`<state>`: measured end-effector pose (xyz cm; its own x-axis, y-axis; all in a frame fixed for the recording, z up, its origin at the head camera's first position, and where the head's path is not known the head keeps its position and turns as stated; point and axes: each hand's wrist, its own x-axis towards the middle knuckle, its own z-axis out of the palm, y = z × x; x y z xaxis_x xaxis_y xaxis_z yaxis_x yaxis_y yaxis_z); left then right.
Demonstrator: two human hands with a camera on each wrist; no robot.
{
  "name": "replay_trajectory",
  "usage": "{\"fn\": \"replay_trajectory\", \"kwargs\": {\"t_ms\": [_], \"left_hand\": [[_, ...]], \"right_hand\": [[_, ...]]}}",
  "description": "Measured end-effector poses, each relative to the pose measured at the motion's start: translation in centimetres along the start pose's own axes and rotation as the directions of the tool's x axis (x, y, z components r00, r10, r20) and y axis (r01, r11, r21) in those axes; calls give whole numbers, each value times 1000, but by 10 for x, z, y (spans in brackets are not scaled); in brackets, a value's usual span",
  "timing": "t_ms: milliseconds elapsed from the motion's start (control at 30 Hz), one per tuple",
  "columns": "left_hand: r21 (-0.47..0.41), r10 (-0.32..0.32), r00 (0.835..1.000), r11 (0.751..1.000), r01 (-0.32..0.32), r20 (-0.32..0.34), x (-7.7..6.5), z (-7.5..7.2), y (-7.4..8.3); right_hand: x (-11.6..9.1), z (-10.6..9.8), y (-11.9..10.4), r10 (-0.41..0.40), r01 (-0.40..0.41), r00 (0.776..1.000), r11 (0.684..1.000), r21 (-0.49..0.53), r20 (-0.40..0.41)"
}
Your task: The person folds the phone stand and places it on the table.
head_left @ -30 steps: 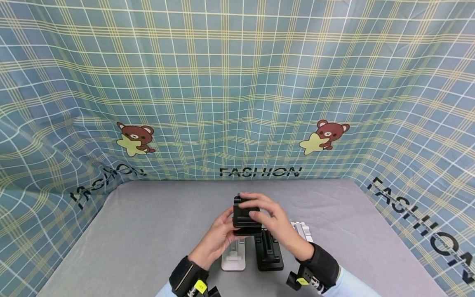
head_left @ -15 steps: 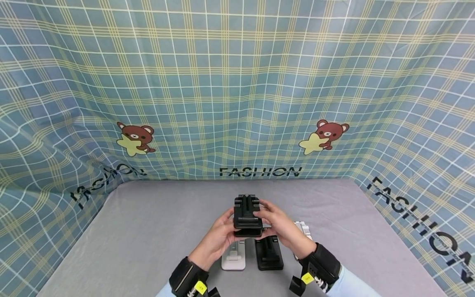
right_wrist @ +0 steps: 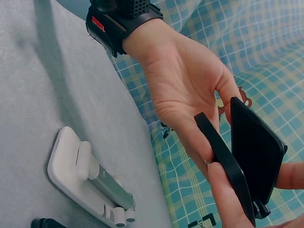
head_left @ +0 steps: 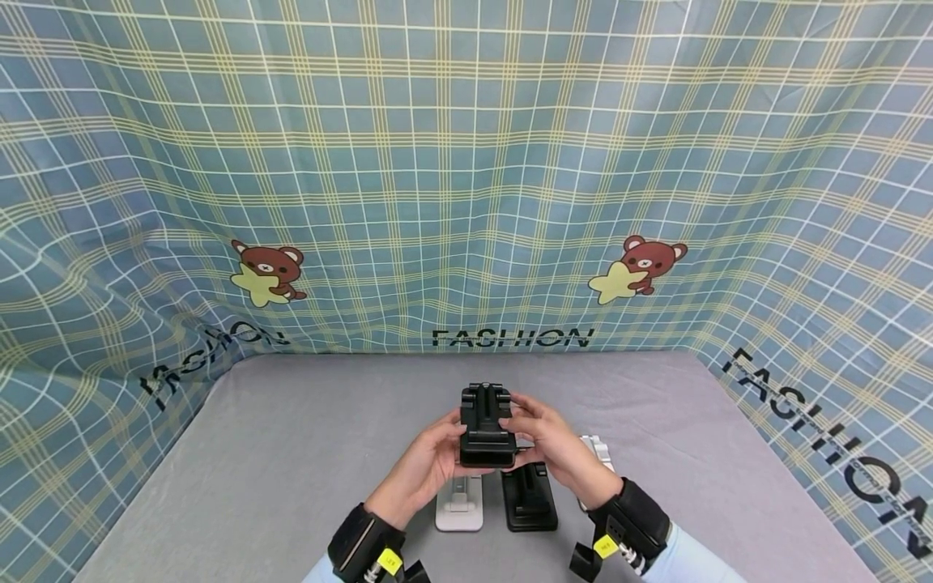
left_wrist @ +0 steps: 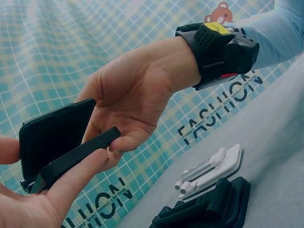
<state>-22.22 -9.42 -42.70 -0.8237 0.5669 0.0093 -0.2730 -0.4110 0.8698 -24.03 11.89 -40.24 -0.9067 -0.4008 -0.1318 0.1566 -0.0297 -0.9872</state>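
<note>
Above the table, both hands hold a black folding phone stand (head_left: 487,433) between them. Its two panels form a narrow V, joined by a hinge at one end, as the wrist views show. My left hand (head_left: 420,470) grips its left side, thumb on one panel and fingers underneath. On the right side my right hand (head_left: 557,449) pinches it, thumb on the front. Below lie a white phone stand (head_left: 459,506), partly covered by the held one, and a second black phone stand (head_left: 530,502), both folded flat. Another white phone stand (head_left: 599,449) is mostly hidden behind the right hand.
The table (head_left: 306,453) has a grey cloth cover. A plaid curtain (head_left: 466,202) with printed bears rises along its back and both sides. Black camera bands (head_left: 630,522) sit on both wrists.
My right hand has gone from across the top of the held stand to its right side, uncovering its front. The stand has since tipped slightly, and its panels look closer together.
</note>
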Motion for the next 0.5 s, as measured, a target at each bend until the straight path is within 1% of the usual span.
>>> {"fn": "replay_trajectory", "kwargs": {"t_ms": [100, 200, 400, 500], "left_hand": [[9, -1, 1000, 1000, 1, 5, 0, 0, 0], [15, 2, 1000, 1000, -1, -7, -1, 0, 0], [53, 17, 997, 999, -13, -71, -1, -1, -2], [78, 20, 996, 997, -14, -85, -4, -4, -2]], "right_hand": [[1, 0, 1, -3, 3, 1000, 1000, -2, 3], [2, -1, 4, -15, 15, 1000, 1000, -4, 5], [8, 3, 11, -67, 66, 998, 996, -62, -14], [10, 6, 15, -70, 68, 997, 995, -74, -22]]}}
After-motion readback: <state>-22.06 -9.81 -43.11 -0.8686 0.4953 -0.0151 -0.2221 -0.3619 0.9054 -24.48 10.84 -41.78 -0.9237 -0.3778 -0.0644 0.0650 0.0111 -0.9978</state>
